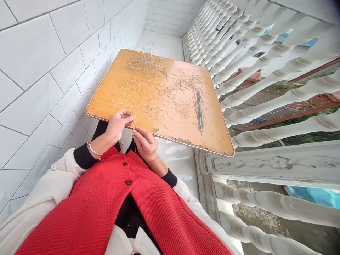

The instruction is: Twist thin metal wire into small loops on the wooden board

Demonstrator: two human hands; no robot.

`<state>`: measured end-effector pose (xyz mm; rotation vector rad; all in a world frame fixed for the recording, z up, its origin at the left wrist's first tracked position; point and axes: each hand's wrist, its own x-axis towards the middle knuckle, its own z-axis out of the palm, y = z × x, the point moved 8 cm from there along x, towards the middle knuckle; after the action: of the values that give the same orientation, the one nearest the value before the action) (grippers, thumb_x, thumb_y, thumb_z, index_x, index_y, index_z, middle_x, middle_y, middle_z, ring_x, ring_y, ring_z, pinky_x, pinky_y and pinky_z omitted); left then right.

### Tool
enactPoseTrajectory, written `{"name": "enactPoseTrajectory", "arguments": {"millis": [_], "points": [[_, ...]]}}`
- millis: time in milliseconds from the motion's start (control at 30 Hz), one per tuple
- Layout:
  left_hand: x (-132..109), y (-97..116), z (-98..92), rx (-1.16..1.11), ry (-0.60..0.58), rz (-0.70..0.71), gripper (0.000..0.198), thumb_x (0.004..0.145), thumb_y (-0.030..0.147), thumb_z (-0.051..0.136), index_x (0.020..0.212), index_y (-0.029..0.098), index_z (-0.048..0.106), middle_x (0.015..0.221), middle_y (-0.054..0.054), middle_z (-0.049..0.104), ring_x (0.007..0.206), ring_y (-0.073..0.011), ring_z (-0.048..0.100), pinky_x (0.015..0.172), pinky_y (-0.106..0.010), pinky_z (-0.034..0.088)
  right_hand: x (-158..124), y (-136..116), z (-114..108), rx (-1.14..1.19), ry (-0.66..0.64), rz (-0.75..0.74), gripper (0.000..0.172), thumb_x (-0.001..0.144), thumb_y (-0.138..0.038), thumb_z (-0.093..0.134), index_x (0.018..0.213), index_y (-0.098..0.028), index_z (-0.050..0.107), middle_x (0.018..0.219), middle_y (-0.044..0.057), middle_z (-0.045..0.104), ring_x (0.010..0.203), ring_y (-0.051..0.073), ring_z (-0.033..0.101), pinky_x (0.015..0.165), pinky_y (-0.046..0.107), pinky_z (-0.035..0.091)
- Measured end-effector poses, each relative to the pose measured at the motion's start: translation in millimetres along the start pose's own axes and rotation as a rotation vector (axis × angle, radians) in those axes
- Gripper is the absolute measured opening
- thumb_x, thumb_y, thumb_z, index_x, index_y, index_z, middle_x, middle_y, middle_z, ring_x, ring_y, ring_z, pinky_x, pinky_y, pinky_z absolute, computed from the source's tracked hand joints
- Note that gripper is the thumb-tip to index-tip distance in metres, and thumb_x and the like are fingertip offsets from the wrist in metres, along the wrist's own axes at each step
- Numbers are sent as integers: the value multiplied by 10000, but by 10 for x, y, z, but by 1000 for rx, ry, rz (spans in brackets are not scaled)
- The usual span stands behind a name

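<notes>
From the head view, the left hand [118, 127] and right hand [145, 144] pinch a thin wire [133, 134] together at the near edge of a worn wooden board [186, 122], beside loose wire rings [132, 95]. A slackened pinch could drop the wire; a knock could scatter the rings.

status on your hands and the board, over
left grip pinching thin wire, right grip against it; wire rings on wooden board; metal rods bundled to the right
</notes>
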<state>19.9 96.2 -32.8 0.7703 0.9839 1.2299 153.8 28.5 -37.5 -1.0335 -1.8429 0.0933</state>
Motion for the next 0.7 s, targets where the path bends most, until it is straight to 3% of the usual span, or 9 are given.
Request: {"name": "enactPoseTrajectory", "arguments": {"millis": [267,367,467,700], "points": [[20,-37,-19,-74,20,-21,194,715,83,734,744,154,556,658,49,625,600,-61,624,653,-207,488,25,-118,-35,70,17,-104,242,923,-202,602,1086,-311,743,1146,81,756,932,209,737,827,378,591],[18,-59,-26,-81,6,-35,210,700,86,751,742,151,556,651,50,625,603,-64,631,658,-210,498,60,-59,-42,123,-17,21,211,948,-279,567,1046,-311,751,1121,75,761,973,229,732,866,419,579],[10,-69,-23,-59,-29,-37,244,682,111,784,745,150,552,662,49,628,609,-64,634,689,-223,514,85,0,-120,192,46,164,207,950,-354,558,986,-301,755,1069,72,770,958,235,728,881,443,571],[2,-69,-39,-56,-25,-25,272,675,145,811,757,152,552,683,46,630,616,-66,636,721,-239,527,86,80,-107,454,87,380,263,932,-463,539,959,-295,739,1089,57,757,820,196,705,718,374,588]]}}
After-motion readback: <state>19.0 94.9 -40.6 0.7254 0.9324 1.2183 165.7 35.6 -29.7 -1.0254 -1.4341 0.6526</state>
